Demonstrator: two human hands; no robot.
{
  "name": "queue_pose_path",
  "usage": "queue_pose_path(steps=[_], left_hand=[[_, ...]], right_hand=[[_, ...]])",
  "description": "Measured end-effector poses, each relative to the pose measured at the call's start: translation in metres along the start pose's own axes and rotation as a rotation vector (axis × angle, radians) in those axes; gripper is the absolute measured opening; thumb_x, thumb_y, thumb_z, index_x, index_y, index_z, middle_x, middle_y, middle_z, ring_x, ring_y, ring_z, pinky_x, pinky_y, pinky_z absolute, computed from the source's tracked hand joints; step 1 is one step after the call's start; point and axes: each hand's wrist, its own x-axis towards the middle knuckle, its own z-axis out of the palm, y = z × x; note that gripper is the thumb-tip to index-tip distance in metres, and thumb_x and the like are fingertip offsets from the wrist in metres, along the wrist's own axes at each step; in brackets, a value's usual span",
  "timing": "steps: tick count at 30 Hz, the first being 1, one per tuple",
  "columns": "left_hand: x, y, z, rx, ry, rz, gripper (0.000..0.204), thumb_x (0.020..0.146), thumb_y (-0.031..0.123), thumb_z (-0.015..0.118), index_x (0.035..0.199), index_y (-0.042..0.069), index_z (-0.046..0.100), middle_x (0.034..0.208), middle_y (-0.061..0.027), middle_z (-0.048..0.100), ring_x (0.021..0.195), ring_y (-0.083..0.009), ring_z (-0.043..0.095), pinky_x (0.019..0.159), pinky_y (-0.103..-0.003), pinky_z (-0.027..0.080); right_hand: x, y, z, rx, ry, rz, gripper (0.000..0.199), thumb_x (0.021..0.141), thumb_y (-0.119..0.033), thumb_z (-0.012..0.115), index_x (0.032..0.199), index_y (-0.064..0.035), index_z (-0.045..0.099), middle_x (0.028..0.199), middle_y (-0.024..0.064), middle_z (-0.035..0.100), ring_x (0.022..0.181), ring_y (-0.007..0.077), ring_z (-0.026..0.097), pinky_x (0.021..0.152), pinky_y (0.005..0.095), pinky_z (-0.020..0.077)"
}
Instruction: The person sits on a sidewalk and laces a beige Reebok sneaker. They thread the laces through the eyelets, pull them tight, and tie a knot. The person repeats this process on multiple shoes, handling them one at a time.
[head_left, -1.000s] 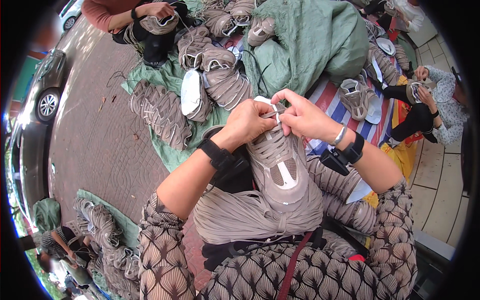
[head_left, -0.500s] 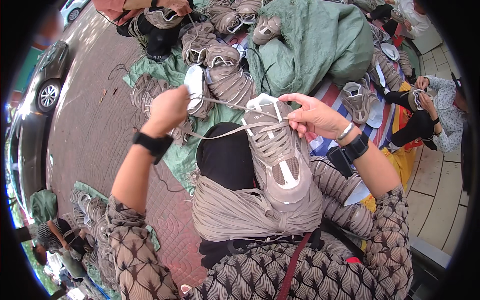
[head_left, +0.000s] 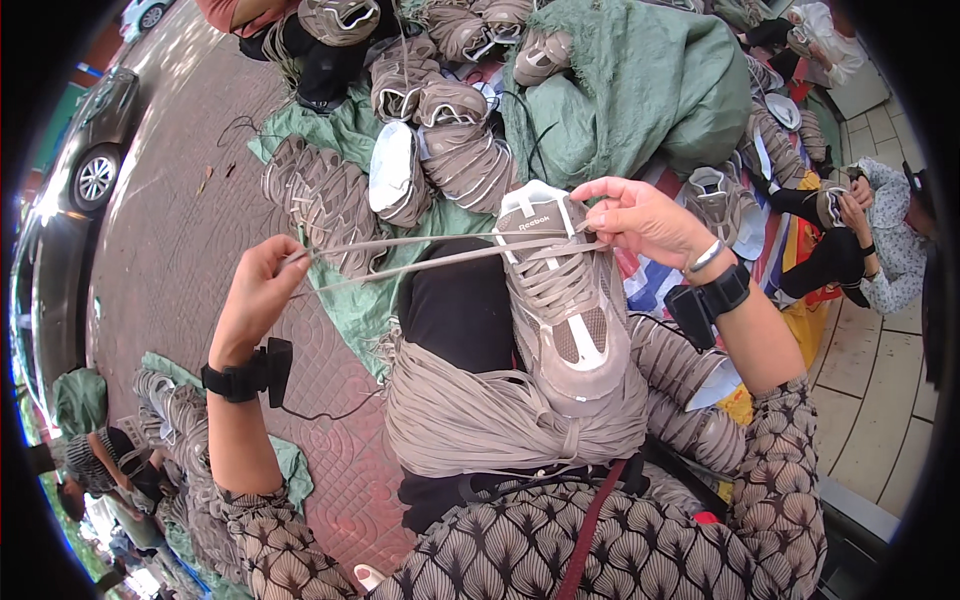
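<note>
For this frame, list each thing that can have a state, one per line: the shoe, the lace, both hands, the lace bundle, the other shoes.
Shoe: on the lap, toe toward the person, partly laced.
Lace: pulled taut to the left from the top eyelets.
Left hand: closed on the lace ends, drawn out sideways.
Right hand: pinching the lace at the shoe's collar.
Lace bundle: loose, draped over the lap.
Other shoes: heaped on the green cloth.

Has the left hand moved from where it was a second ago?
Yes. The left hand has swung out to the person's left, away from the grey shoe on the lap, drawing the laces taut. The right hand stays at the shoe's top.
</note>
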Motion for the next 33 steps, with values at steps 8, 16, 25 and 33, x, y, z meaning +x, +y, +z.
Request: queue_pose_path(steps=[8,16,25,33], left_hand=[[-0.014,-0.030,-0.008,-0.887,0.197,-0.182,0.014,0.101,0.022,0.054,0.103,0.008,0.057,0.070,0.0068,0.045,0.055,-0.0025,0.034,0.050,-0.020,0.028],[-0.042,-0.080,-0.027,-1.203,0.460,-0.192,0.022,0.103,0.017,0.048,0.118,0.006,0.059,0.093,-0.0022,0.068,0.088,-0.0152,0.068,0.079,-0.029,0.058],[-0.056,-0.089,-0.011,-1.287,0.342,-0.084,0.031,0.103,0.020,0.049,0.129,0.004,0.055,0.099,-0.0037,0.069,0.095,-0.0175,0.067,0.083,-0.032,0.058],[-0.037,-0.083,0.003,-1.198,0.514,-0.186,0.034,0.102,0.019,0.051,0.132,0.003,0.052,0.097,-0.0026,0.068,0.085,-0.0121,0.065,0.075,-0.025,0.055]], right_hand=[[-0.009,-0.003,0.022,-0.535,0.185,-0.166,0.030,0.086,-0.009,0.067,0.115,-0.0030,0.059,0.093,0.0030,0.060,0.083,0.0124,0.060,0.070,0.0281,0.0499],[0.011,0.011,0.058,-1.432,0.130,-0.808,0.020,0.077,-0.002,0.062,0.097,-0.0035,0.067,0.101,0.0105,0.062,0.099,0.0311,0.057,0.084,0.0396,0.0481],[0.076,-0.024,0.042,-1.714,0.715,-0.862,0.024,0.079,-0.005,0.061,0.102,-0.0060,0.066,0.108,0.0101,0.066,0.104,0.0321,0.059,0.085,0.0423,0.0486],[0.010,0.019,0.093,-1.464,0.004,-0.755,0.014,0.082,-0.010,0.068,0.095,-0.0053,0.064,0.084,0.0083,0.061,0.088,0.0278,0.060,0.079,0.0394,0.0463]])
